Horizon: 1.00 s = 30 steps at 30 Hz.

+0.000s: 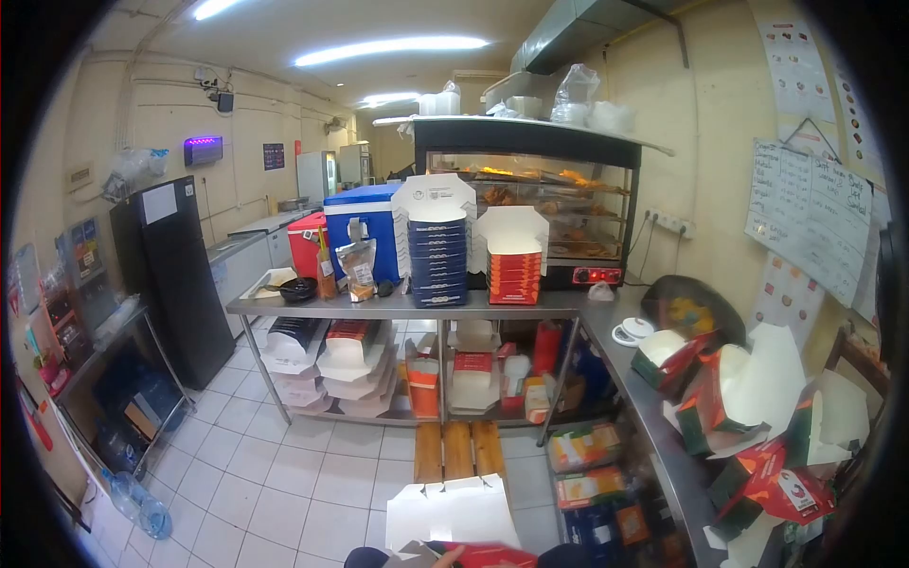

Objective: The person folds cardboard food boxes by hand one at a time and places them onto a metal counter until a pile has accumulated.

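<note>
At the bottom edge, between my dark-clothed knees, an unfolded food carton (450,516) has a white inner side and a red printed panel. Only a few fingers of one hand, apparently my left hand (449,557), show against the carton's red and white panels. The rest of that hand is cut off by the frame, so its grip is hidden. My right hand is out of sight. Just beyond the carton is a slatted wooden bench (457,452).
A steel table (379,305) ahead bears stacked blue cartons (438,265), stacked red cartons (514,276), a blue cooler (362,232) and a heated display case (578,222). Several opened cartons (729,402) crowd the right counter (653,431). Large plastic bottles (142,506) lie on the left floor.
</note>
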Tool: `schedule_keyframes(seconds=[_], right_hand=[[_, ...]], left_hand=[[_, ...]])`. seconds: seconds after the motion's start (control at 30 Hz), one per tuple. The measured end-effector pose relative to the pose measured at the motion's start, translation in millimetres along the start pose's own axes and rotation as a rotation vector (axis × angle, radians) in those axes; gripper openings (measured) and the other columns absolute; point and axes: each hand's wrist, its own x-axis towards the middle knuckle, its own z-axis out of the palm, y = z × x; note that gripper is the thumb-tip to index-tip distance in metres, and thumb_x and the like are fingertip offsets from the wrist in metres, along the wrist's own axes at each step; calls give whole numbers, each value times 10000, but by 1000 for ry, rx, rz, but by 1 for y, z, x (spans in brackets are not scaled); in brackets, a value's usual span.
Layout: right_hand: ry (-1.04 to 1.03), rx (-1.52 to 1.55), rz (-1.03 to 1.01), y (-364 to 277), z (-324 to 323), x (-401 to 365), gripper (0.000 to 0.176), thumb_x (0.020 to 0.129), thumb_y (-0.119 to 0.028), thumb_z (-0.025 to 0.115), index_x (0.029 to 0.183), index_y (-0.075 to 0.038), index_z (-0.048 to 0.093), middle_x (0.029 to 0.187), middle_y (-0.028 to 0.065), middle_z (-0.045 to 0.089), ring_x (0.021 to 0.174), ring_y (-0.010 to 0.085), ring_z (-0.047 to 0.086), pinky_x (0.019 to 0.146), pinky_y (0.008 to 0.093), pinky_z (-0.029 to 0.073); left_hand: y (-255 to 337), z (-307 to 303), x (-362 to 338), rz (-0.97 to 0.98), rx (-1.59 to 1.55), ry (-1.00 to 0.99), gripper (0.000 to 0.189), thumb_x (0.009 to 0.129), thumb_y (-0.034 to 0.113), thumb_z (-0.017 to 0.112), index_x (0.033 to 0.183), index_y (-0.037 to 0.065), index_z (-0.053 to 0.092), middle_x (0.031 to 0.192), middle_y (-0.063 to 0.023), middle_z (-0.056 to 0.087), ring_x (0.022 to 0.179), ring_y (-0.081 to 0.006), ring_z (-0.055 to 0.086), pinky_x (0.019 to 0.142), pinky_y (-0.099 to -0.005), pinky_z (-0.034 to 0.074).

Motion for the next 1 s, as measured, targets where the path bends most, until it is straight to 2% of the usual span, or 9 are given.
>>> schedule_keyframes(seconds=[0.1,0.17,0.37,0.43,0.73,0.8,0.87,0.93,1.0], right_hand=[[314,65,86,1,15,-3,284,909,4,684,1169,-83,754,1216,114,693,1200,269,613,1030,393,469],[638,348,527,-1,21,-7,249,954,-20,665,1186,-59,746,1187,117,706,1191,262,617,1036,396,465],[301,717,445,13,9,-18,312,906,11,721,1216,-28,731,1421,139,536,1195,261,601,937,321,540],[203,202,204,11,9,-16,405,821,78,776,1204,-51,746,1397,131,528,1192,270,601,918,324,552],[579,139,252,13,59,-10,413,843,148,710,1229,3,718,1412,174,469,1264,299,548,986,332,529],[638,253,444,-18,55,4,273,932,29,676,1203,28,713,1375,176,510,1210,290,585,974,337,527],[594,59,296,-4,51,-6,246,976,-63,644,1192,38,703,1353,172,534,1178,289,604,965,350,525],[593,92,140,9,47,-10,405,1048,-318,570,1188,51,661,1311,165,595,1081,303,652,955,387,511],[664,194,226,19,43,-12,462,1058,-366,534,1222,51,647,1345,179,574,1131,314,626,1000,405,480]], left_hand=[[-8,-25,14,-29,-36,-14,220,987,230,630,1119,53,626,1038,-98,695,970,-240,669,907,-371,558],[-21,-48,33,65,36,12,188,997,177,607,1130,45,622,1038,-91,695,984,-231,666,912,-364,556],[-5,-31,16,95,49,8,245,1046,239,568,1164,28,613,1077,-82,674,992,-223,650,894,-360,552],[-7,-25,2,73,88,121,255,1045,252,577,1161,28,615,1105,-89,653,991,-225,635,852,-362,547],[-29,23,-50,298,217,133,255,1047,256,571,1180,48,633,1037,-69,662,960,-177,633,805,-315,533],[-28,12,-45,368,300,83,266,1049,255,571,1176,31,639,992,-73,666,903,-171,634,774,-307,527],[-25,11,-40,434,392,27,278,1051,254,572,1172,14,646,947,-78,670,847,-165,636,743,-298,520],[-26,14,-36,874,765,66,310,1052,263,576,1115,-26,670,808,-64,643,709,-139,593,649,-284,482],[-14,-1,-34,811,849,39,318,1049,260,579,1094,-40,674,776,-54,623,685,-135,565,628,-291,466]])
